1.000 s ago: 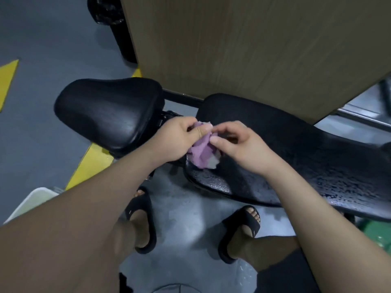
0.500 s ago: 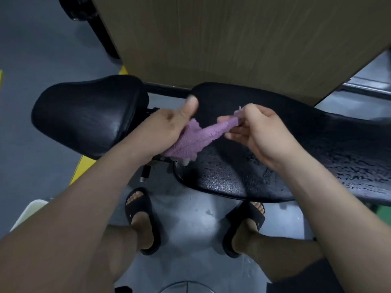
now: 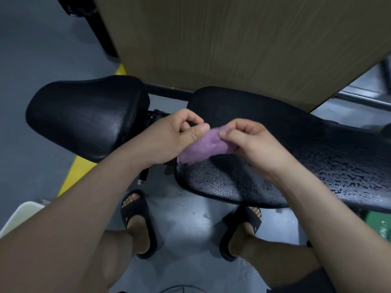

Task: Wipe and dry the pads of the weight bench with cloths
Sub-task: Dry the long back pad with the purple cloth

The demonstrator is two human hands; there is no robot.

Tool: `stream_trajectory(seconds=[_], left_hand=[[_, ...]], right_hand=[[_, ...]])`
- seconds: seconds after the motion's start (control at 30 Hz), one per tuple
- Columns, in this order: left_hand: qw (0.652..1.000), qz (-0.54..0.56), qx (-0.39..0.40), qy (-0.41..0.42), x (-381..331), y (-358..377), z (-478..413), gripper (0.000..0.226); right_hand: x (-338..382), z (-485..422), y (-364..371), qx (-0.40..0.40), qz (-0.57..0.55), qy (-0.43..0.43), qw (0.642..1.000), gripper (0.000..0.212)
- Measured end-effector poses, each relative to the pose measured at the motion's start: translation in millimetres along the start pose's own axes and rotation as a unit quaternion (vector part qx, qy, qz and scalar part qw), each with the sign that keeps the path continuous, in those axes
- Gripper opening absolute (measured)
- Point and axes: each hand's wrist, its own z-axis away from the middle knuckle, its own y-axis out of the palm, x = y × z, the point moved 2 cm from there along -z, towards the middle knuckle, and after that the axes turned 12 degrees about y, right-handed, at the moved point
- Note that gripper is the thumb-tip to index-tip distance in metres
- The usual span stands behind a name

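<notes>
Left hand [image 3: 177, 132] and right hand [image 3: 251, 144] each pinch the purple cloth [image 3: 206, 144] just above the wet back pad [image 3: 296, 166]; best spread flat, then wipe in overlapping strokes.

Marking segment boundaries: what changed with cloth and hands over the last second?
The purple cloth went from a bunched wad to pulled out between the left hand and right hand; now the hands are close again, cloth partly opened above the near end of the long pad. Both hands pinched it throughout. Neither pad moved; the long one is still wet.
</notes>
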Motion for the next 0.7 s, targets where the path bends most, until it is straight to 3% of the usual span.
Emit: stream_trajectory(seconds=[0.07,0.13,0.2,0.3,0.43,0.5,0.53,0.6,0.7], left_hand=[[0.999,0.024,0.033,-0.016,0,-5,3,0.054],[0.998,0.025,0.054,-0.02,1,-7,7,0.041],[1.0,-0.017,0.023,0.002,2,-11,6,0.023],[0.999,-0.04,-0.018,-0.015,-1,-14,7,0.021],[0.99,0.087,-0.087,-0.065,-1,-13,7,0.035],[0.986,0.125,-0.071,-0.081,1,-10,6,0.05],[0.989,0.115,-0.043,-0.081,3,-8,7,0.054],[0.991,0.094,0.004,-0.09,4,-4,8,0.04],[0.985,0.108,-0.025,-0.13,16,-2,5,0.018]], right_hand=[[4,-2,-3,-0.014,-0.081,-0.003,0.997,0.01],[7,-3,-7,-0.023,-0.121,-0.006,0.992,0.015],[11,-4,-9,-0.015,-0.137,-0.013,0.99,0.017],[10,-5,-7,-0.027,-0.124,-0.026,0.992,0.019],[4,-6,-2,-0.032,-0.127,-0.018,0.991,0.016],[3,-5,2,-0.017,-0.15,-0.01,0.988,0.02],[3,-4,4,-0.018,-0.142,-0.001,0.99,0.02],[0,-3,2,-0.025,-0.077,0.013,0.997,0.019],[-3,-3,-4,-0.012,0.042,0.027,0.999,0.029]])
